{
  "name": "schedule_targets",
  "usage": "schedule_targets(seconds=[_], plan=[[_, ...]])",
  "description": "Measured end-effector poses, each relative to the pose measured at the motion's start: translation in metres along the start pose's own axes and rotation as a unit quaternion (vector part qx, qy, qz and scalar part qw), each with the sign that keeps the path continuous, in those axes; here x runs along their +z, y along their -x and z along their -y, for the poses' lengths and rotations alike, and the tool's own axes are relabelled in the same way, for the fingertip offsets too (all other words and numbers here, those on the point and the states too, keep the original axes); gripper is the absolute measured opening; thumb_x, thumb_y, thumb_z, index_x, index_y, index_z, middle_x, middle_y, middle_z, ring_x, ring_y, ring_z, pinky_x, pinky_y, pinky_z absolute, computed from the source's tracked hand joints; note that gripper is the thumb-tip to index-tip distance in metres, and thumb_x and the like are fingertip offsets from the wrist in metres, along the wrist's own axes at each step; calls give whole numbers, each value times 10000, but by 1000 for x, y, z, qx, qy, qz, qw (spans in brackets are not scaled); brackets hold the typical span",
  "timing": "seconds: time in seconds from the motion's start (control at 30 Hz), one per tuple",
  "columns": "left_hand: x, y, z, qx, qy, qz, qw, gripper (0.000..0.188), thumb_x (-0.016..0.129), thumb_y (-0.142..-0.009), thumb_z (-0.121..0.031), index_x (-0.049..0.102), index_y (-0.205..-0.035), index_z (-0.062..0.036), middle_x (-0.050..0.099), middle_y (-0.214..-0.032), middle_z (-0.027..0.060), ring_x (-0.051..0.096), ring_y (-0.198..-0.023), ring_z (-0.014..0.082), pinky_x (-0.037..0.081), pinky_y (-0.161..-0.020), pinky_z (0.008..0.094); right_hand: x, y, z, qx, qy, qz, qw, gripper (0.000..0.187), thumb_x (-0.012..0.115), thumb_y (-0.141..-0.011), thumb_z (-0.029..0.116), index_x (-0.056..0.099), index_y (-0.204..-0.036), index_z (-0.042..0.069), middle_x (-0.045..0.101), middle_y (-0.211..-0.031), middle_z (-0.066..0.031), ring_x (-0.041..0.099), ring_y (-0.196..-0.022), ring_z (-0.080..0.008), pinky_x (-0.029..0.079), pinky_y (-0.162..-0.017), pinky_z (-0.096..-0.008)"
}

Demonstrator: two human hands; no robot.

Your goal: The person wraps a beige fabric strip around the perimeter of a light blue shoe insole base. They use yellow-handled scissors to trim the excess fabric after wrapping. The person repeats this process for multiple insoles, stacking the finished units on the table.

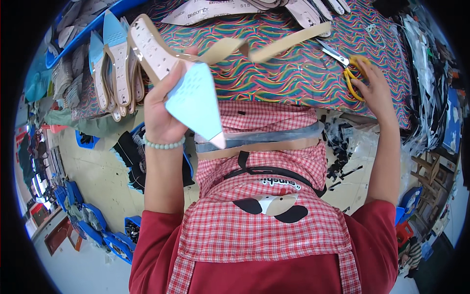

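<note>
In my left hand point(164, 110) is a shoe insole point(196, 95), pale pink with a light blue pointed front part, held raised over the table's near edge. My fingers wrap around its middle, and its blue tip points down toward my apron. A tan strip point(289, 43) trails from behind the insole to the right across the table, twisted partway. My right hand point(379, 93) lies at the table's right side, its thumb and fingers around the yellow handles of a pair of scissors point(348, 68). The blades are slightly apart and point up and left.
Several similar insoles point(120, 73) stand bunched at the table's left, beside a blue crate point(81, 36). Printed pale insole pieces point(210, 12) lie along the far side of the patterned tablecloth point(274, 81). Black strips point(425, 73) hang at the right edge. Blue bins point(90, 223) stand on the floor.
</note>
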State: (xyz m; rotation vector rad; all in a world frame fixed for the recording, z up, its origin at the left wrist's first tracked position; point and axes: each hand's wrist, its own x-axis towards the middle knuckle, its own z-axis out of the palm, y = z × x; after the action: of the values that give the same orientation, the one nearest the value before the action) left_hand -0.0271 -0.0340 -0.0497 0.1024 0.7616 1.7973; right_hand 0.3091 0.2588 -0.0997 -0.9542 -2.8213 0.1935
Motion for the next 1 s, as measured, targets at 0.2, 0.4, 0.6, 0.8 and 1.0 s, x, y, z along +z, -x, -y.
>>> schedule_targets(seconds=[0.2, 0.4, 0.6, 0.8, 1.0], plan=[[2, -8, 13, -13, 4, 42, 999, 478, 486, -959, -171, 353, -1371, 32, 620, -1067, 166, 643, -930, 269, 555, -759, 341, -5, 31, 18, 206, -292, 82, 930, 550, 659, -848, 59, 450, -1356, 35, 574, -961, -44, 567, -814, -99, 462, -706, -218], [10, -14, 24, -68, 22, 110, 991, 402, 517, -950, -209, 484, -1266, 36, 647, -1058, 156, 670, -890, 206, 559, -772, 321, -11, 62, 140, 77, -437, 99, 891, 842, 833, -687, 146, 389, -1401, 109, 558, -1212, -108, 551, -1108, -220, 441, -936, -330], [12, -12, 28, -127, 76, 143, 979, 388, 528, -945, -192, 500, -1267, 23, 649, -1046, 122, 665, -907, 187, 559, -796, 315, 1, 27, 202, -24, -455, 69, 887, 861, 817, -699, 265, 375, -1426, 135, 546, -1056, -137, 570, -892, -289, 482, -788, -360], [23, -5, 34, -84, 2, 42, 996, 414, 485, -972, -240, 471, -1295, 19, 621, -1079, 144, 618, -841, 187, 517, -655, 261, 15, 40, 197, -11, -409, -19, 912, 767, 828, -683, 193, 469, -1346, 49, 599, -1008, -100, 576, -860, -207, 477, -766, -307], [21, -3, 43, 24, -231, 59, 971, 422, 549, -937, -258, 514, -1218, 55, 661, -1024, 184, 672, -893, 231, 549, -770, 320, -7, 37, 89, 85, -56, -118, 988, 493, 708, -794, 92, 542, -1250, 10, 604, -1035, -153, 584, -980, -263, 451, -885, -345]])
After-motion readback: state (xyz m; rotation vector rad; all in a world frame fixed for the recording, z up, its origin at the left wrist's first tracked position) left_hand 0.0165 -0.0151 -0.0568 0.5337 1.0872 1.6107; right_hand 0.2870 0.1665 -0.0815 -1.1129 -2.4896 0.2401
